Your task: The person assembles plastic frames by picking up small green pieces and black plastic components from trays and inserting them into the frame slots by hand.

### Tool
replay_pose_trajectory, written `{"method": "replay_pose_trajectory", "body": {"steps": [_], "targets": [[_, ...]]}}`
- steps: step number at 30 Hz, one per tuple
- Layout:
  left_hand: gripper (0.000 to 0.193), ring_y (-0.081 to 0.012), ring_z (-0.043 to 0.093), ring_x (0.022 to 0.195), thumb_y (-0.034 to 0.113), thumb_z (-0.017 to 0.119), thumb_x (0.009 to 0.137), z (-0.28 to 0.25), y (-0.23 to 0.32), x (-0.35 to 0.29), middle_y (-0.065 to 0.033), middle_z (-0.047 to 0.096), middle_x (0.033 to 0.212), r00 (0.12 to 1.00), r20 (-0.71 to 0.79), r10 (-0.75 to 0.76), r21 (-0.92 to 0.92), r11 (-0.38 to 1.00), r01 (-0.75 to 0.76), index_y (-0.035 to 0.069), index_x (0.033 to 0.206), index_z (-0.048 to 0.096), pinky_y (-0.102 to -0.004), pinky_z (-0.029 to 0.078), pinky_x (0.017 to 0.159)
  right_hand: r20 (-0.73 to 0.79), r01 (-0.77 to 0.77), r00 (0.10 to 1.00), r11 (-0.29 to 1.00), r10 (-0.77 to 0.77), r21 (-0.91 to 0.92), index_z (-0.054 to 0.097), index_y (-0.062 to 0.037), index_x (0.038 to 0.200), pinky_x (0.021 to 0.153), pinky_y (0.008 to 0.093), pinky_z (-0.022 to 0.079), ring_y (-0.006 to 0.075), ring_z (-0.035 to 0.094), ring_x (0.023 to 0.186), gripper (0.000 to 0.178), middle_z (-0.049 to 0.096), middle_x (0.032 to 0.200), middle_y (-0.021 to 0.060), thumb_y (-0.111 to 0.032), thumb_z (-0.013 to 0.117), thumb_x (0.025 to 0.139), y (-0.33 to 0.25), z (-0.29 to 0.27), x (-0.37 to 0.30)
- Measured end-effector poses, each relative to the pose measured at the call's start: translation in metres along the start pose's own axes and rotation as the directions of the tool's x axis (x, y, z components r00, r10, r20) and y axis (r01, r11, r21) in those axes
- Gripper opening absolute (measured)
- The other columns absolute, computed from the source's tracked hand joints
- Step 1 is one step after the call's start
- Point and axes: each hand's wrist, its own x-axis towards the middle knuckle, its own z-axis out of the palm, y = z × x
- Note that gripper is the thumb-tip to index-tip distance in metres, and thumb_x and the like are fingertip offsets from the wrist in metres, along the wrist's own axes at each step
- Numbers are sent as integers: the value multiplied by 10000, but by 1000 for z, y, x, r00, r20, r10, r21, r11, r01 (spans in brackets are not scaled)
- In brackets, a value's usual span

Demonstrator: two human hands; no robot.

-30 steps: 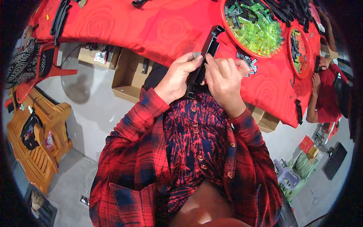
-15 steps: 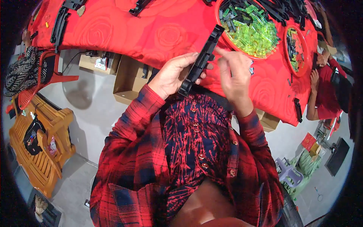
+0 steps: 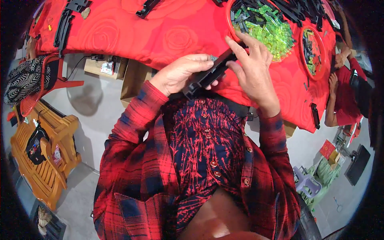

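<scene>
My left hand (image 3: 180,73) grips a long, narrow black plastic strip (image 3: 208,77) with raised sides, held at a slant over the table's front edge. Beside my left thumb tip is a small greyish clear piece (image 3: 213,58), too small to make out fully. Over the strip's upper end is my right hand (image 3: 256,70), its fingers stretched out and the thumb apart, close against the strip. The fingers hide that end, so I cannot tell how firmly they touch it. Just beyond my right fingertips, a red round tray (image 3: 229,20) holds many clear green and dark small pieces.
A second red tray (image 3: 322,66) with small parts stands to the right. Black strips lie at the far left (image 3: 63,32) and right edge (image 3: 315,116) of the red tablecloth (image 3: 160,38). Another person's arm (image 3: 331,96) is at the right. Below the table is a cardboard box (image 3: 134,80).
My right hand has moved up to the strip's upper end, fingers spreading. The strip has tilted flatter in my left hand, and the small greyish piece now shows by the left thumb.
</scene>
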Motion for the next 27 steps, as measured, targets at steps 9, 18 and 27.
{"method": "replay_pose_trajectory", "body": {"steps": [9,18,27], "targets": [[594,-174,703,705,472,326,1074,-27,27,1,-305,625,1244,948,185,-258,-12,964,265,1,1414,455,-238,586,528,152,47,985,970,-84,238,659,-79,1059,832,405,390,310,593,905,319,623,905,97,-240,761,803,23,-7,-17],[506,-255,569,1221,402,542,1024,-13,-31,25,-118,544,1401,905,-113,411,-211,880,-426,79,1409,477,-430,453,1058,-185,-165,959,954,215,252,639,-37,999,694,418,406,326,569,785,292,598,843,119,-213,786,819,-7,36,-37],[428,-191,649,916,430,494,1039,14,-24,11,-80,650,1060,889,-265,374,15,923,-384,62,1257,510,-346,553,799,-169,-185,941,864,293,469,656,-24,1045,717,390,453,274,600,792,190,620,883,126,-63,687,862,-25,18,-31]]}}
